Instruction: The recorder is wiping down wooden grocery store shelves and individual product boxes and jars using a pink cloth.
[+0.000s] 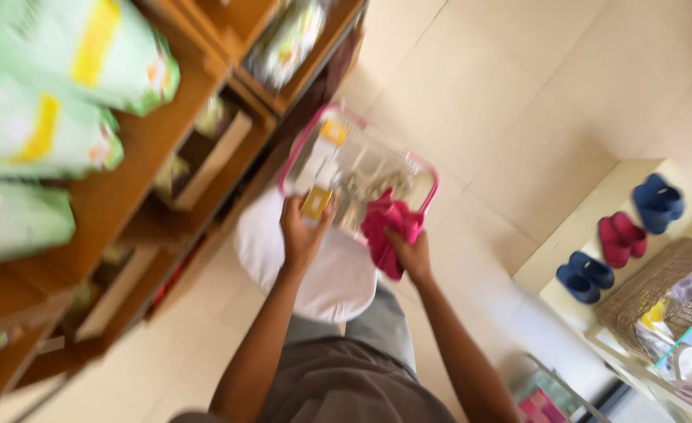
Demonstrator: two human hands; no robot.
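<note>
A pink-rimmed wire basket [423,169] full of small packets rests on a white round stool [338,278] in front of me. My left hand [300,233] grips a small yellow packet [315,203] at the basket's near edge. A crumpled pink cloth [387,225] is bunched in my right hand [413,255], against the basket's near right corner. The view is blurred, so the basket's contents are hard to tell apart.
Wooden shelves [111,196] with green and yellow bags [44,133] stand at the left. At the right, a low cream shelf [589,211] carries blue and red slippers [619,239] and a wicker basket [663,286]. Pale tiled floor [487,86] lies beyond.
</note>
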